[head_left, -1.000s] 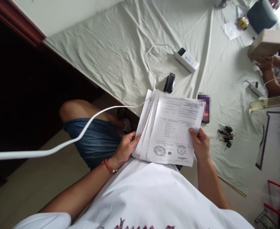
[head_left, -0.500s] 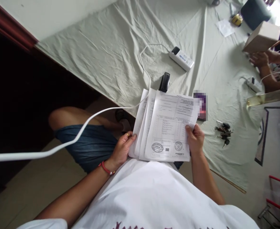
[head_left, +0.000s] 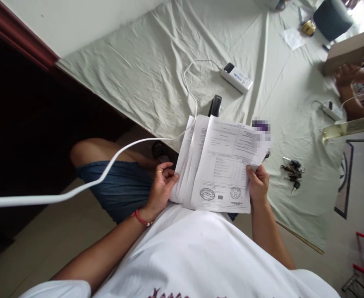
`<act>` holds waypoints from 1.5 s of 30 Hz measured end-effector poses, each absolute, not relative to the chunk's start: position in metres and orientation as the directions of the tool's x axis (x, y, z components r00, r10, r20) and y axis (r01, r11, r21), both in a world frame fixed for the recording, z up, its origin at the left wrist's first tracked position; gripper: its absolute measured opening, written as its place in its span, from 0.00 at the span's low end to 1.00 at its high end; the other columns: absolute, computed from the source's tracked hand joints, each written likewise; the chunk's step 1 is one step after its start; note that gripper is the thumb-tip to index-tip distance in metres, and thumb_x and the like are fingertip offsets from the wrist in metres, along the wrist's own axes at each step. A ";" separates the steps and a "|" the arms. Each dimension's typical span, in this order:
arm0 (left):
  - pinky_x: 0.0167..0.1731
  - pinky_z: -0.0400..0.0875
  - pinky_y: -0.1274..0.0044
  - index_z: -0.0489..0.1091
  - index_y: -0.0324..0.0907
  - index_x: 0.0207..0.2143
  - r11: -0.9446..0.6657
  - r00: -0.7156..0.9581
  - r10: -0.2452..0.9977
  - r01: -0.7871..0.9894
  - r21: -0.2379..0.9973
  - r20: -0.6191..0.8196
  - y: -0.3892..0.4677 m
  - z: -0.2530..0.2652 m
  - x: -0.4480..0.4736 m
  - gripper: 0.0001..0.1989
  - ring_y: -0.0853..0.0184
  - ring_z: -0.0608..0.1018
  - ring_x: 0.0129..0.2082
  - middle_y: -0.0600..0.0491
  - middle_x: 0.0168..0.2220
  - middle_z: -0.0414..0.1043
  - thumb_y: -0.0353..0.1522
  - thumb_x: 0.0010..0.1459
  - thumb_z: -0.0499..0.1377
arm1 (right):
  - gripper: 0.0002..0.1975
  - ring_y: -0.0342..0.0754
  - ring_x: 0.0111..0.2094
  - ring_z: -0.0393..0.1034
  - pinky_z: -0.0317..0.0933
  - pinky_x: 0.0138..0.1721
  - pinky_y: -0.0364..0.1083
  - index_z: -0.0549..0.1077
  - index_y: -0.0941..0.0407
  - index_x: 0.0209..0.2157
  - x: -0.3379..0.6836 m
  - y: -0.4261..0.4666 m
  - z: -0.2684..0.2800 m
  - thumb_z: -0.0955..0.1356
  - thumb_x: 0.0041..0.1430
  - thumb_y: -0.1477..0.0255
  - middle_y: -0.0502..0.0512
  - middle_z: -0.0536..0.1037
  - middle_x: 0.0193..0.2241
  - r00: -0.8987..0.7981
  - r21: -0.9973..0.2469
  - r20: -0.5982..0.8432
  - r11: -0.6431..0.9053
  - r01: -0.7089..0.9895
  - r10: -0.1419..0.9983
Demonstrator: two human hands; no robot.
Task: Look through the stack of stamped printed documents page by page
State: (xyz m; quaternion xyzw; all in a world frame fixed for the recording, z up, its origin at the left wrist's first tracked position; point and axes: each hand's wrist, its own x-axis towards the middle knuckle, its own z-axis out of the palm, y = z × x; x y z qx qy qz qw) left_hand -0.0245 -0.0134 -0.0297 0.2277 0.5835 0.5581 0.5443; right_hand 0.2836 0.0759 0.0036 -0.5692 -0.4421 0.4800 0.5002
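Several printed sheets of paper (head_left: 222,165) are fanned out above my lap, the top one bearing two round stamps. My left hand (head_left: 163,186) pinches the left edges of the lower sheets between thumb and fingers. On the other side, my right hand (head_left: 259,182) grips the right edge of the stack, thumb on top. Just beyond the papers' top edge lies a black stapler-like object (head_left: 215,105), partly covered by them. A pixelated item (head_left: 260,125), perhaps a phone, is mostly hidden behind the top sheet's corner.
A white power strip (head_left: 237,78) lies on the cloth-covered table (head_left: 138,70), its white cable (head_left: 113,165) running across toward the left. Keys (head_left: 293,171) rest right of the papers. At far right, another person's hand (head_left: 346,74) holds a cardboard box (head_left: 345,51) near a bottle (head_left: 349,128).
The top sheets have shifted right, spreading the fan and covering more of the pixelated item. My left fingers have lifted and loosened slightly. The other person's box has tilted and moved right.
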 end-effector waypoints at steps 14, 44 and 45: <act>0.32 0.65 0.78 0.75 0.40 0.28 0.344 -0.091 0.924 -0.228 0.911 -0.372 -0.017 -0.023 -0.024 0.23 0.66 0.70 0.32 0.52 0.31 0.69 0.50 0.64 0.59 | 0.16 0.50 0.47 0.79 0.72 0.52 0.51 0.79 0.52 0.43 0.288 0.077 0.018 0.75 0.52 0.63 0.54 0.83 0.44 0.259 -0.994 -0.104 -0.097 -0.039 0.960; 0.31 0.66 0.78 0.69 0.41 0.27 0.435 -0.126 0.860 -0.325 0.839 -0.495 -0.018 -0.020 -0.022 0.20 0.67 0.70 0.31 0.55 0.29 0.72 0.46 0.47 0.71 | 0.21 0.45 0.27 0.71 0.66 0.28 0.43 0.78 0.55 0.38 0.282 0.087 0.024 0.77 0.49 0.54 0.50 0.81 0.31 0.117 -0.881 -0.328 -0.348 0.321 0.937; 0.32 0.67 0.78 0.68 0.42 0.27 0.435 -0.122 0.857 -0.347 0.831 -0.500 -0.018 -0.019 -0.021 0.21 0.67 0.70 0.31 0.55 0.29 0.71 0.47 0.48 0.70 | 0.21 0.45 0.27 0.71 0.66 0.27 0.43 0.78 0.54 0.38 0.284 0.086 0.026 0.78 0.49 0.55 0.49 0.81 0.30 0.121 -0.888 -0.343 -0.364 0.280 0.931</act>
